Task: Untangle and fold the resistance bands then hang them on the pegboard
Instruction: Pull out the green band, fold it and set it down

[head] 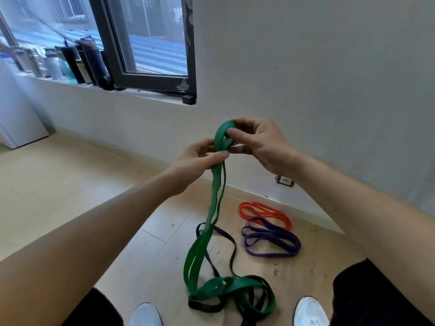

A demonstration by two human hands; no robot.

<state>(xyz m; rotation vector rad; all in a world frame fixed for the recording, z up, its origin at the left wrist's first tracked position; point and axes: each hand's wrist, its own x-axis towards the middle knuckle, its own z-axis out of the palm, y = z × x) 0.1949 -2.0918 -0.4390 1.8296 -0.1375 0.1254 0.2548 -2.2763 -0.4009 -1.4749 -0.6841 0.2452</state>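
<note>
No readable writing or brand marks anywhere, neither on the bands nor on the blurred row of bottles (70, 62) along the window sill (94, 87) at ten o'clock. Four bands counted: one green band (213, 208), one black band (226, 252), one purple band (270, 241), one orange band (263, 212). Two hands raised at centre frame: left hand (195, 161) pinching the green band's two strands together between thumb and fingers, right hand (261, 142) at one o'clock of it, fingers curled around and gripping the top loop. Green band trailing down to the floor (70, 184) at six o'clock, tangled there with the black one. Purple and orange coiled separately at four o'clock, touching each other. Two white shoes (146, 314) at the bottom edge. One wall socket (285, 180) low on the wall.
</note>
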